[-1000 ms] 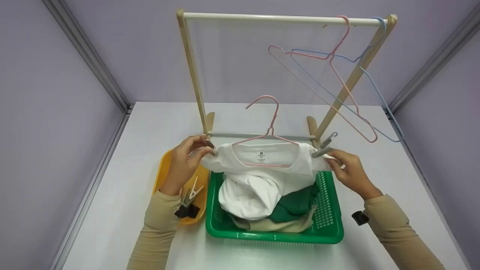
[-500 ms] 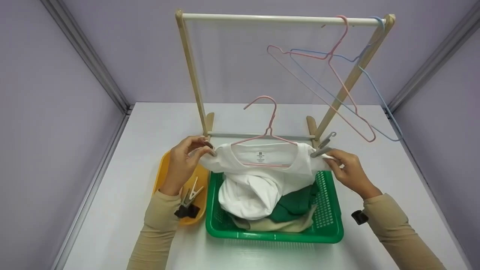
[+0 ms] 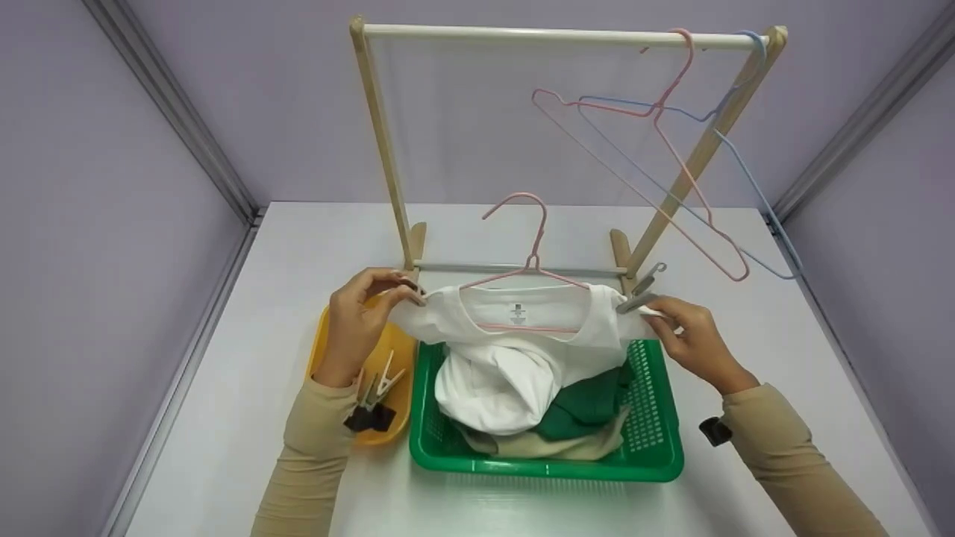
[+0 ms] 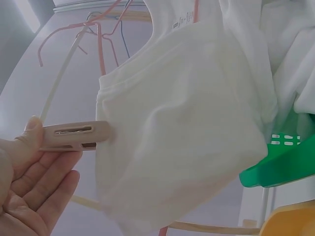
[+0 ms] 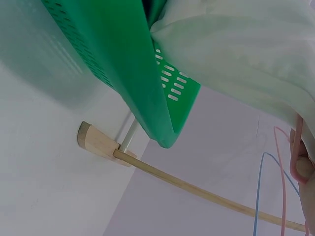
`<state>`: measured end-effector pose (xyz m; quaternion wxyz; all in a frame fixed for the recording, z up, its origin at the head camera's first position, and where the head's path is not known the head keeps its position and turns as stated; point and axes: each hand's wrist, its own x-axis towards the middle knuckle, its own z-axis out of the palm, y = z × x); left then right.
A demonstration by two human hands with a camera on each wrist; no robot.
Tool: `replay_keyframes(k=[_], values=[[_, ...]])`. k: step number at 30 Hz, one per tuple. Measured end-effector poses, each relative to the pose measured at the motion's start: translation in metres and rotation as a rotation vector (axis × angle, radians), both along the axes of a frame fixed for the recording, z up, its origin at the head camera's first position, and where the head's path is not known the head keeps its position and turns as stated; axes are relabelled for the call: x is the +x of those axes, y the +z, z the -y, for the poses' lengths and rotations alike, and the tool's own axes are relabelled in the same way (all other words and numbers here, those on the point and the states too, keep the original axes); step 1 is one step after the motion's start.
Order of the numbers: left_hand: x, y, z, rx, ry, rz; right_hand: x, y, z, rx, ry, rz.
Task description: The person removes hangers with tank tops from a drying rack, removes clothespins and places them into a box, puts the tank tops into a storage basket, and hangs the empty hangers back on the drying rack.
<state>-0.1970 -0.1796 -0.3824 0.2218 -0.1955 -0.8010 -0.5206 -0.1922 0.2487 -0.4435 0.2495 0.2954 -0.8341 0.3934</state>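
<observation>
A white shirt [image 3: 515, 388] hangs on a pink hanger [image 3: 536, 250], its lower part bunched in the green basket [image 3: 552, 470]. My left hand [image 3: 359, 317] pinches the handle end of a beige clothespin [image 4: 76, 135], whose other end sits on the shirt's left shoulder edge. On the right, my right hand [image 3: 692, 335] pinches the shirt's sleeve edge. A grey clothespin [image 3: 638, 300] stands on the right shoulder just beside those fingers. In the right wrist view, a pink hanger end [image 5: 298, 157] shows against the right hand, which is mostly cut off.
Behind stands a wooden rack with a white bar [image 3: 522, 32]; another pink hanger [image 3: 660, 108] and a blue hanger [image 3: 746, 164] hang at its right end. A yellow tray [image 3: 321, 343] with clothespins [image 3: 384, 384] lies left of the basket. Green clothing [image 3: 582, 410] fills part of the basket.
My left hand has shifted slightly left with the clothespin, and the shirt's left shoulder and hanger have moved a little left too. The right hand stays nearly still.
</observation>
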Motion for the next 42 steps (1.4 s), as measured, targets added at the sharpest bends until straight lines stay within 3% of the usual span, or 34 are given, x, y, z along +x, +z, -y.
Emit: replay_keyframes(k=[6,21,26,42], values=[[0.001,0.001,0.003,-0.003,0.023,0.005,0.000,-0.002,-0.001,0.005,-0.008,-0.010],[0.001,0.001,0.008,0.025,0.012,0.051,-0.001,-0.001,-0.002,-0.010,0.001,-0.037],[0.002,0.001,0.008,0.005,0.037,0.076,-0.001,-0.001,-0.002,-0.018,0.006,-0.040],[-0.004,-0.005,0.013,0.112,0.129,0.049,-0.001,-0.003,-0.002,-0.037,0.014,-0.007]])
